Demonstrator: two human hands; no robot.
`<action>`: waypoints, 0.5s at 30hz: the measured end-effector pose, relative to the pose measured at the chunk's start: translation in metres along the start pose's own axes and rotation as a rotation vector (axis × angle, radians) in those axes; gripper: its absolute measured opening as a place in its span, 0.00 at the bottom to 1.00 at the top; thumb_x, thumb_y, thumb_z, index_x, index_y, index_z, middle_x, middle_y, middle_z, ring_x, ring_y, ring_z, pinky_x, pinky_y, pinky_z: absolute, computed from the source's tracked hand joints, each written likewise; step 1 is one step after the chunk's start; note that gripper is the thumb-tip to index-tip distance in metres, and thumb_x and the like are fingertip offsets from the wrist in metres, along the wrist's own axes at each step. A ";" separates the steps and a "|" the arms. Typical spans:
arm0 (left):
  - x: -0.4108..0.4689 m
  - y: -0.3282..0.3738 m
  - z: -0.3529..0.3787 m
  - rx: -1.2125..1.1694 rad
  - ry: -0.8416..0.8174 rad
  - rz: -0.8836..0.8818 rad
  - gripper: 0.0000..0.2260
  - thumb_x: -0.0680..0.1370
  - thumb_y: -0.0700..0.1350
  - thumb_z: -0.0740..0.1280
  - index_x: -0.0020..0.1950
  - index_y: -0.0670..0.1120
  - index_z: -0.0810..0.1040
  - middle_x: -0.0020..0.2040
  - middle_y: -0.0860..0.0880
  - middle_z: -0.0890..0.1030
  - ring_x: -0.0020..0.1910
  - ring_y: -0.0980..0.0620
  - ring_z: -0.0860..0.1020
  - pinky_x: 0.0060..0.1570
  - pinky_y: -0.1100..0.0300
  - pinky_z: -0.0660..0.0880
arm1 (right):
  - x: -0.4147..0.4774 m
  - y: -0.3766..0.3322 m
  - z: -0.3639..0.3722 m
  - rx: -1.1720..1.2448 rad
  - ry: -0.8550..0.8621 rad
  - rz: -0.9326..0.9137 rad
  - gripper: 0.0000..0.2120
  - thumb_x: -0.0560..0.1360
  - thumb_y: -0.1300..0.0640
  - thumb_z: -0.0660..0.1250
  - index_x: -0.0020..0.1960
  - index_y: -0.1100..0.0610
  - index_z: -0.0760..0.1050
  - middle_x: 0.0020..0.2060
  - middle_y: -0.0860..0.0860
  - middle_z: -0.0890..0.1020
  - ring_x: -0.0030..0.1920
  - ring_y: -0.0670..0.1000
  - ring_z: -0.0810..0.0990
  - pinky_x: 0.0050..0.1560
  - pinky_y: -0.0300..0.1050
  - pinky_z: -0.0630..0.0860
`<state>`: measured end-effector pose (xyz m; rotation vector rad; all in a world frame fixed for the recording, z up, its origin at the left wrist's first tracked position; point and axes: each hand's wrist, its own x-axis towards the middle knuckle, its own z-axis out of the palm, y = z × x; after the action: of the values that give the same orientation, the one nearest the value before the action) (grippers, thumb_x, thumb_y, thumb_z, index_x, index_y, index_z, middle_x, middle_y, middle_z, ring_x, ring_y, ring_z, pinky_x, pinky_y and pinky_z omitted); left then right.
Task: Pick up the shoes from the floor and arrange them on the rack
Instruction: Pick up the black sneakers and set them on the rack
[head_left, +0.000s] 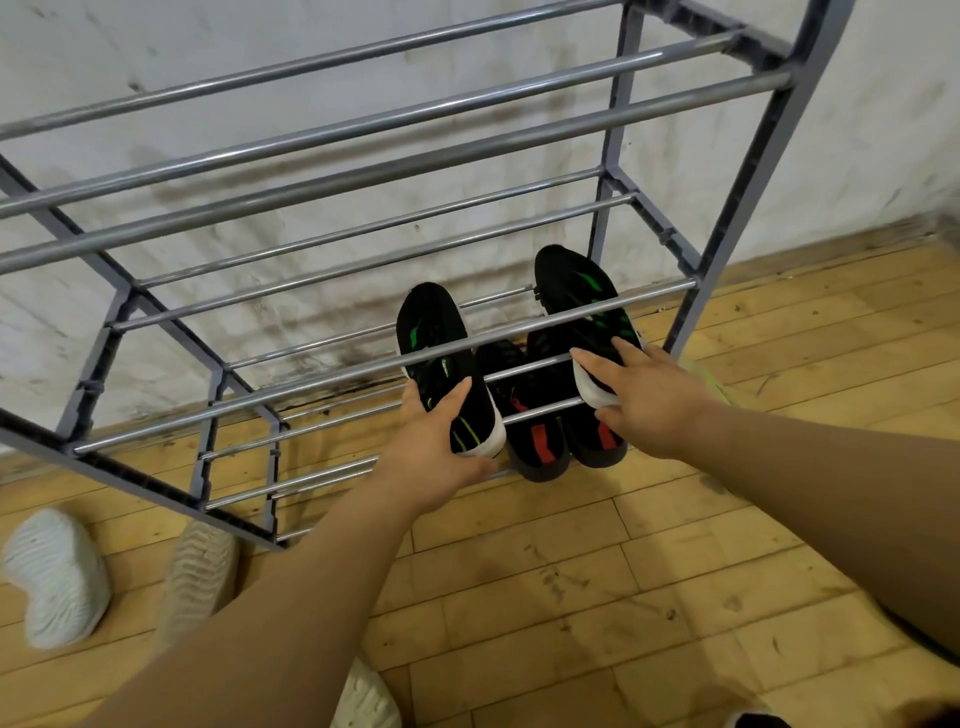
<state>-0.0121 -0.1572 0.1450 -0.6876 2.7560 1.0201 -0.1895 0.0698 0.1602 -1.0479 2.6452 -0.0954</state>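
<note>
While the left hand (441, 447) grips one black-green sneaker (431, 322) at the heel and the right hand (649, 400) the other sneaker (571, 291), placing seems underway; next, seat both evenly on the rack (311, 385).

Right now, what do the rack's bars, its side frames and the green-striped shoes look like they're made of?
Rack bars: likely metal tube, silvery and smooth, with long bright glints.
Side frames: probably moulded plastic, matte grey-blue with ribbing.
Green-striped shoes: black uppers that look like knit fabric; white soles are possibly foam or rubber, too blurred to tell which.
</note>
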 end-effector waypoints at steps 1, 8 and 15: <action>0.004 0.007 0.005 -0.015 0.011 0.009 0.47 0.71 0.57 0.78 0.81 0.64 0.52 0.82 0.50 0.37 0.79 0.44 0.60 0.65 0.63 0.66 | 0.000 0.000 -0.001 0.001 0.000 -0.004 0.36 0.83 0.45 0.60 0.81 0.36 0.40 0.82 0.56 0.53 0.80 0.64 0.53 0.76 0.59 0.60; 0.039 0.065 0.029 -0.035 -0.042 0.062 0.47 0.73 0.55 0.77 0.83 0.60 0.51 0.83 0.46 0.38 0.81 0.45 0.54 0.72 0.58 0.61 | 0.001 0.005 0.001 -0.003 -0.007 -0.029 0.37 0.82 0.48 0.62 0.82 0.37 0.42 0.82 0.56 0.52 0.81 0.64 0.51 0.77 0.59 0.57; 0.050 0.073 0.030 -0.023 -0.089 0.062 0.45 0.74 0.54 0.76 0.83 0.59 0.50 0.83 0.45 0.37 0.82 0.44 0.50 0.75 0.57 0.57 | 0.005 0.015 0.009 0.018 0.011 -0.059 0.36 0.82 0.49 0.62 0.82 0.38 0.44 0.82 0.56 0.53 0.81 0.65 0.50 0.77 0.62 0.60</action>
<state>-0.0911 -0.1079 0.1520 -0.5489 2.7089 1.0686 -0.2007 0.0778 0.1478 -1.1224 2.6186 -0.1369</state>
